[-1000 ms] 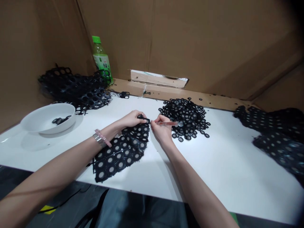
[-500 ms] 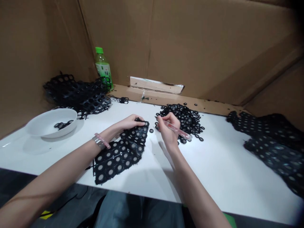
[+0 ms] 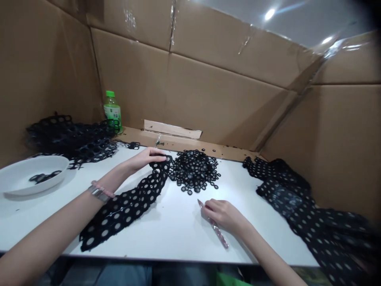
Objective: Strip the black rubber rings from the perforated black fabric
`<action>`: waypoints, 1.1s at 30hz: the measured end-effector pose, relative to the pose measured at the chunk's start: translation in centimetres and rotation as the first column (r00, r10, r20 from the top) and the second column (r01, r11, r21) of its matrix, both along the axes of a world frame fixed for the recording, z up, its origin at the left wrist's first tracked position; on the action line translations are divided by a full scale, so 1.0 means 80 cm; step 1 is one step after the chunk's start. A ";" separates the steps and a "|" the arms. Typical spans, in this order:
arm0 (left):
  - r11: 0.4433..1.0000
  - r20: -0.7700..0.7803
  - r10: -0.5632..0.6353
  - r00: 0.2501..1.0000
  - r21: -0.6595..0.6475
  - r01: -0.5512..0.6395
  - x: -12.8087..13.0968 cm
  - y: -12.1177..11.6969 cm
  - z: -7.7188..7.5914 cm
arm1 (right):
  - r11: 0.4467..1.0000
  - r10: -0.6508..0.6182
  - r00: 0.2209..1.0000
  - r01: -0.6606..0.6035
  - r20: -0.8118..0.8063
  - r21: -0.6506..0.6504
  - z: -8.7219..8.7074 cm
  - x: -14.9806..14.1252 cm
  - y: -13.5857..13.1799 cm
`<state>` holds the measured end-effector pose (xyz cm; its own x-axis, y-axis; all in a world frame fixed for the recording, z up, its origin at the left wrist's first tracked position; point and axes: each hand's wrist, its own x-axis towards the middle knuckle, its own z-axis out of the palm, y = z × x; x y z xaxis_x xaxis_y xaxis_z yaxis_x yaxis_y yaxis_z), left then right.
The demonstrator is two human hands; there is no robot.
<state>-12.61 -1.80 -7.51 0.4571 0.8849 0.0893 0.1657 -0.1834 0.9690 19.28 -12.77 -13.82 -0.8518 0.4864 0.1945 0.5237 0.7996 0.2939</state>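
My left hand (image 3: 149, 156) pinches the upper end of a black rubber sheet (image 3: 125, 212) with rows of pale round spots. From there the strip slants down toward the front edge, partly under my forearm. Beside that end lies a heap of small black rings (image 3: 195, 169). My right hand (image 3: 223, 213) is low over the white table, its curled fingers closed around a slim pink see-through tool (image 3: 219, 234) with a dark pointed tip; its exact kind is unclear. The tool's tip points at the heap, apart from it.
A white bowl (image 3: 56, 163) with a few black pieces stands at left. Behind it is a tangle of black holed mesh (image 3: 71, 137) and a green-capped bottle (image 3: 113, 113). More spotted black sheets (image 3: 279, 194) lie at right. Cardboard walls (image 3: 208, 95) enclose the table (image 3: 166, 234).
My right hand has moved away from the heap, toward the front, with the pink tool. My left hand keeps the sheet's end, now beside the heap. The view has tilted up and turned right.
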 end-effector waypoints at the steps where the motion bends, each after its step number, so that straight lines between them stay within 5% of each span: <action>1: 1.000 -0.012 -0.004 1.000 0.022 0.005 0.005 -0.003 0.007 | 1.000 0.003 1.000 -0.003 0.013 -0.015 0.005 0.001 0.003; 4: 0.997 -0.057 -0.021 0.998 0.076 0.025 0.021 -0.015 0.019 | 0.996 -0.058 0.979 0.044 -0.194 -0.077 0.028 -0.002 0.016; 5: 0.994 -0.074 -0.043 0.996 0.097 0.050 0.028 -0.019 0.019 | 0.989 -0.117 0.930 0.075 -0.349 -0.130 0.036 -0.007 0.023; 7: 0.985 -0.095 -0.098 0.991 0.134 0.110 0.042 -0.023 0.014 | 0.944 -0.279 0.706 0.078 -0.651 -0.320 0.052 -0.027 0.035; 9: 0.975 -0.092 -0.146 0.985 0.158 0.159 0.055 -0.025 0.005 | 0.821 -0.431 0.525 -0.109 -0.734 -0.561 0.061 -0.055 0.046; 12: 0.966 -0.070 -0.169 0.983 0.188 0.180 0.068 -0.026 -0.012 | 0.621 -0.529 0.465 -0.358 -0.710 -0.697 0.058 -0.094 0.055; 15: 0.957 -0.051 -0.004 0.999 0.291 0.018 0.073 -0.032 -0.024 | 0.542 -0.604 0.353 -0.476 -0.715 -0.693 0.040 -0.112 0.058; 18: 0.819 -0.018 0.257 0.966 0.535 -0.208 0.079 -0.048 -0.030 | 0.547 -0.654 0.235 -0.510 -0.719 -0.664 0.020 -0.113 0.061; 20: 0.768 -0.058 0.237 0.970 0.623 -0.150 0.085 -0.059 -0.033 | 0.556 -0.660 0.209 -0.509 -0.722 -0.656 0.011 -0.110 0.062; 23: 0.831 -0.114 0.121 0.986 0.555 -0.038 0.093 -0.065 -0.039 | 0.571 -0.629 0.232 -0.510 -0.742 -0.643 0.007 -0.105 0.063; 27: 0.938 -0.035 0.092 0.995 0.338 -0.075 0.097 -0.062 -0.041 | 0.570 -0.594 0.284 -0.512 -0.753 -0.643 0.011 -0.104 0.057; 33: 0.942 -0.070 0.075 0.995 0.333 -0.048 0.095 -0.069 -0.032 | 0.581 -0.580 0.302 -0.497 -0.756 -0.645 0.017 -0.107 0.046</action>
